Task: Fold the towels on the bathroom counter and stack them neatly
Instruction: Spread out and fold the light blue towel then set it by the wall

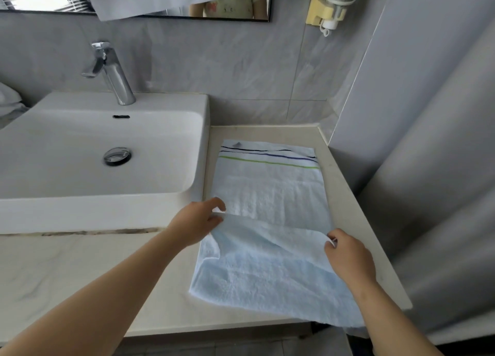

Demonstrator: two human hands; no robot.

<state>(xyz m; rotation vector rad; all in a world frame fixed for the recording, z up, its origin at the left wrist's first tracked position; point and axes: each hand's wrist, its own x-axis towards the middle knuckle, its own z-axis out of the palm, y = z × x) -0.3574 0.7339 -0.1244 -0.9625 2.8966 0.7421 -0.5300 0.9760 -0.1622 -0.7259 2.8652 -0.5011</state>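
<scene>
A pale blue towel [270, 195] with dark blue and green stripes at its far end lies lengthwise on the beige counter [345, 195], right of the sink. Its near part is lifted and doubled back over itself. My left hand [195, 224] pinches the left corner of that raised edge. My right hand [348, 254] pinches the right corner of the same edge. The towel's near fold hangs a little past the counter's front edge.
A white basin [107, 152] with a chrome tap [112, 72] fills the left. More white cloth [9, 98] shows at the far left edge. Grey tiled walls close in behind and to the right. A wall-mounted hair dryer [330, 5] hangs above.
</scene>
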